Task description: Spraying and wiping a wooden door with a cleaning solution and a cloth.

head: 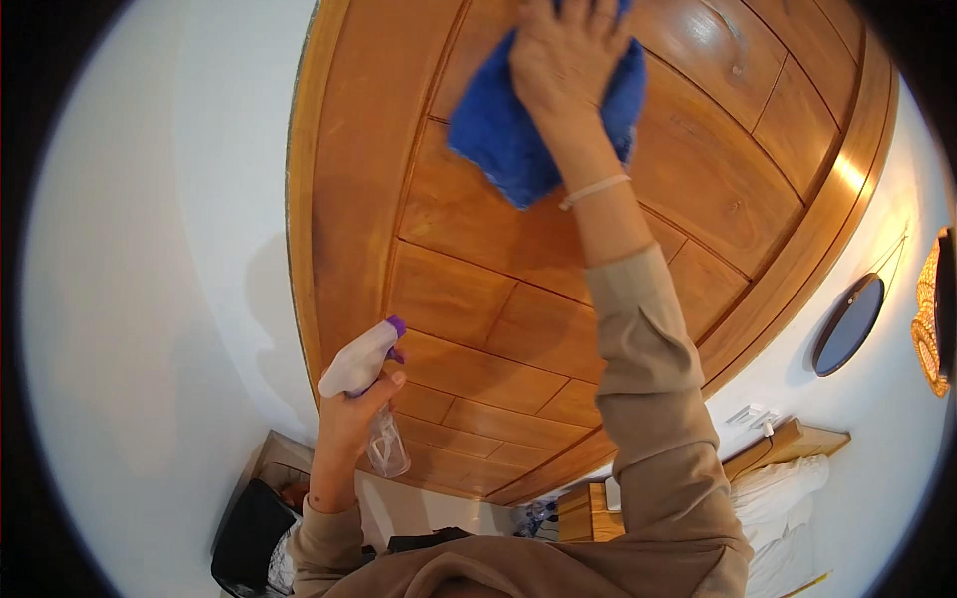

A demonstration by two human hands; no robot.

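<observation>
My right hand (564,63) presses a blue cloth (493,142) against a paneled wooden door (523,254), high up near the top of the view. The cloth spreads out on both sides of the hand, and a pale band circles that wrist. Lower down on the left, my left hand (355,418) grips a clear plastic spray bottle (387,448) around its neck. The bottle has a white head with a purple nozzle and trigger, and it stands nearly upright in front of the door. My fingers are partly hidden behind it.
White wall (187,261) flanks the wooden door frame (303,224). At right hang a round mirror (848,325) and a woven lamp (929,321), above a bed with white bedding (777,489). A wooden cabinet (591,512) stands below, and a black bag (250,534) at lower left.
</observation>
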